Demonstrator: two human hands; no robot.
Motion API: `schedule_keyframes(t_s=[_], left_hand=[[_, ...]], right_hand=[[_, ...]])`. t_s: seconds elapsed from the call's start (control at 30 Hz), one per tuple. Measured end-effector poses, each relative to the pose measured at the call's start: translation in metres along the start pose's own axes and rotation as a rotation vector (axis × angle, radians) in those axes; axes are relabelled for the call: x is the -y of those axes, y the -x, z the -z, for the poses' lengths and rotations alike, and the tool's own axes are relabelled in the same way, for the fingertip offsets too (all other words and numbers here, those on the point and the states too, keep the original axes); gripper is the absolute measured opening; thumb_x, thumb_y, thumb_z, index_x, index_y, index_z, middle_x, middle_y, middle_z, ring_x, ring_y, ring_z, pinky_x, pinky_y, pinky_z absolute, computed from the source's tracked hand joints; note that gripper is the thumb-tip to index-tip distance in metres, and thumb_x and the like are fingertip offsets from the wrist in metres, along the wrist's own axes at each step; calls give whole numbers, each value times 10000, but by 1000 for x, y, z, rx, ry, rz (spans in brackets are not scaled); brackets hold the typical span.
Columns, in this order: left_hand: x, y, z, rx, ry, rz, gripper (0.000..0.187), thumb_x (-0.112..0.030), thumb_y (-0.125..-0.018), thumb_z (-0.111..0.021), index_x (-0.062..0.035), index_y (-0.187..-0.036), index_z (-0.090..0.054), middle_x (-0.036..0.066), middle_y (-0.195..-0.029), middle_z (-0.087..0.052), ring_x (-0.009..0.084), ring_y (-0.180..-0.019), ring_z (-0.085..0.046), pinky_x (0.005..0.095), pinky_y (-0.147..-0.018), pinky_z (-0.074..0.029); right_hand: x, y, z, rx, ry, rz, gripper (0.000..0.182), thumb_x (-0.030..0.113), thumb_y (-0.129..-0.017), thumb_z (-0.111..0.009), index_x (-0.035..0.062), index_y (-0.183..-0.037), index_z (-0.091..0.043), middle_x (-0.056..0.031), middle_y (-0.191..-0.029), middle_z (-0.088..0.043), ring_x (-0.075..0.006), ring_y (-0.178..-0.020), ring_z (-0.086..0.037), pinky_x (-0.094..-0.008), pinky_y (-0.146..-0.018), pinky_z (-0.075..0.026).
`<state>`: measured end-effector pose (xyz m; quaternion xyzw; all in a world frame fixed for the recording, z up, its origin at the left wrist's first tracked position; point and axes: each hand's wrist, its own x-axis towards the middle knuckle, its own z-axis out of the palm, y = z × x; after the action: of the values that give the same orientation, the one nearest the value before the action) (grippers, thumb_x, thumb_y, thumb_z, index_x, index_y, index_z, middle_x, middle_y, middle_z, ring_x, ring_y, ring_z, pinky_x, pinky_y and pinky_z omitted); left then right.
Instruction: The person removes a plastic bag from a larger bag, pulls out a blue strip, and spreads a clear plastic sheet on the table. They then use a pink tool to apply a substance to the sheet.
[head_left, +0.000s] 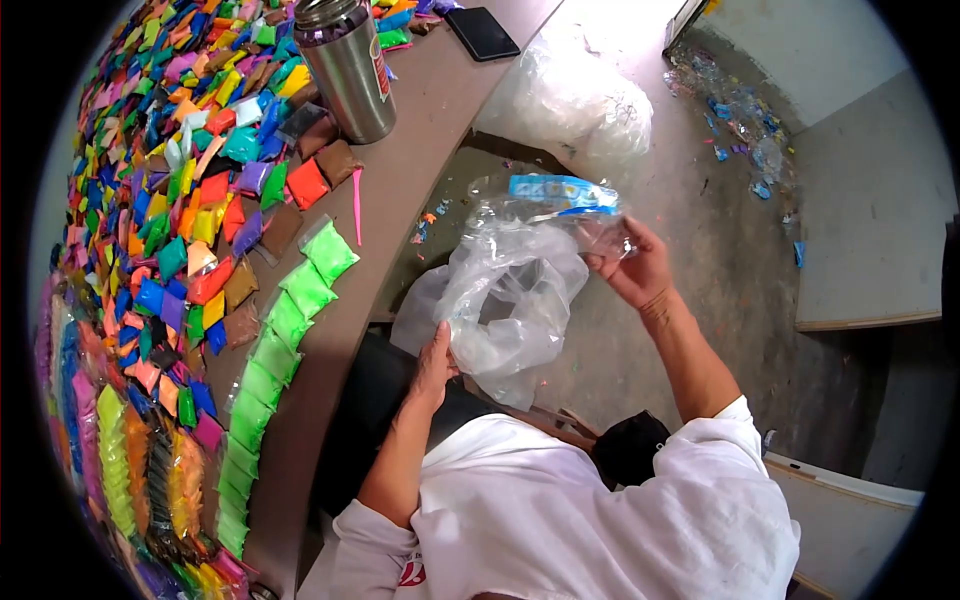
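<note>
My left hand [435, 368] is closed on the near left rim of a translucent white plastic bag [520, 345], whose mouth gapes upward. My right hand [636, 268] pinches a clear plastic package [606, 240] with a blue printed label [563, 193]. That package hangs over the far edge of the bag and overlaps it. What lies inside the bag is hard to make out. On the table to the left, a strip of joined bright green packets [270, 368] runs along the edge.
A heap of small colourful packets [150, 200] covers the table's left side. A steel tumbler [350, 75] and a black phone [482, 34] stand near the far edge. Beyond the table sits a full white plastic bag [580, 100]. Scraps [745, 120] litter the floor by the wall.
</note>
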<state>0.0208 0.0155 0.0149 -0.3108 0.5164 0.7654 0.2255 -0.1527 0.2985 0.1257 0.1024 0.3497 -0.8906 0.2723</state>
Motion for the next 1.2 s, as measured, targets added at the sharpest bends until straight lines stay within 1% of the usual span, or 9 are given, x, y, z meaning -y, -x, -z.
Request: schedule_keyframes(t_s=[0.2,0.3,0.37,0.47,0.53,0.57,0.67,1.03,1.2], left_hand=[[0,2,-3,116,-22,-30,790,-690,-941,-354,-26,-1349,-481,119,-1232,-603,215,-1079,-597,360,-892,-466],[8,1,3,123,11,-56,792,-703,-938,-338,-41,-1345,-491,106,-1240,-595,202,-1082,-585,348,-873,-463],[12,-2,5,128,25,-54,821,-722,-931,-313,-40,-1360,-475,110,-1271,-576,203,-1098,-574,345,-877,-460],[9,2,5,216,-25,-68,833,-732,-927,-304,-44,-1371,-461,109,-1266,-573,197,-1090,-571,336,-865,-460],[16,-1,9,207,-105,-80,829,-730,-926,-318,-43,-1368,-460,116,-1267,-566,187,-1087,-572,315,-862,-458],[19,-4,14,208,-74,-82,769,-681,-944,-372,-39,-1359,-464,123,-1262,-563,193,-1099,-573,317,-888,-460],[13,10,5,77,77,-179,707,-614,-967,-416,-17,-1341,-472,123,-1243,-568,204,-1100,-574,339,-913,-462],[22,8,11,-95,-165,-321,585,-442,-1009,-444,96,-1197,-576,167,-1180,-614,270,-1060,-576,365,-920,-439],[29,2,16,-133,-157,-281,515,-422,-1012,-433,51,-1046,-632,144,-992,-663,231,-925,-625,335,-791,-473]], right_hand=[[-130,5,2,-17,597,-131,527,492,-971,-485,65,-1260,-596,-69,-1158,-611,-211,-1112,-539,-408,-984,-429],[-197,1,9,-11,864,-202,479,469,-1008,-451,33,-1019,-648,5,-969,-609,-130,-853,-529,-309,-797,-456],[-230,-1,21,137,791,-20,451,452,-1010,-451,37,-1028,-625,31,-940,-583,-97,-838,-513,-286,-705,-464],[-239,-4,6,-140,745,-45,411,408,-984,-515,13,-971,-631,-14,-818,-612,-119,-772,-534,-327,-686,-466],[-240,-6,-3,-290,1106,193,387,368,-948,-554,-9,-891,-621,-132,-740,-631,-216,-693,-596,-372,-651,-465],[-243,-1,-7,-315,1266,315,356,320,-904,-583,-24,-813,-595,-228,-710,-595,-353,-678,-616,-430,-636,-460],[-229,18,-33,-134,1388,553,339,311,-873,-607,-14,-777,-580,-232,-690,-582,-411,-684,-603,-484,-616,-444],[-200,39,-16,244,1599,610,503,402,-744,-744,7,-973,-535,-195,-890,-558,-391,-849,-540,-442,-740,-427],[-189,46,-2,402,1515,552,602,267,-687,-789,2,-1117,-462,-211,-1062,-531,-390,-974,-541,-438,-815,-459]])
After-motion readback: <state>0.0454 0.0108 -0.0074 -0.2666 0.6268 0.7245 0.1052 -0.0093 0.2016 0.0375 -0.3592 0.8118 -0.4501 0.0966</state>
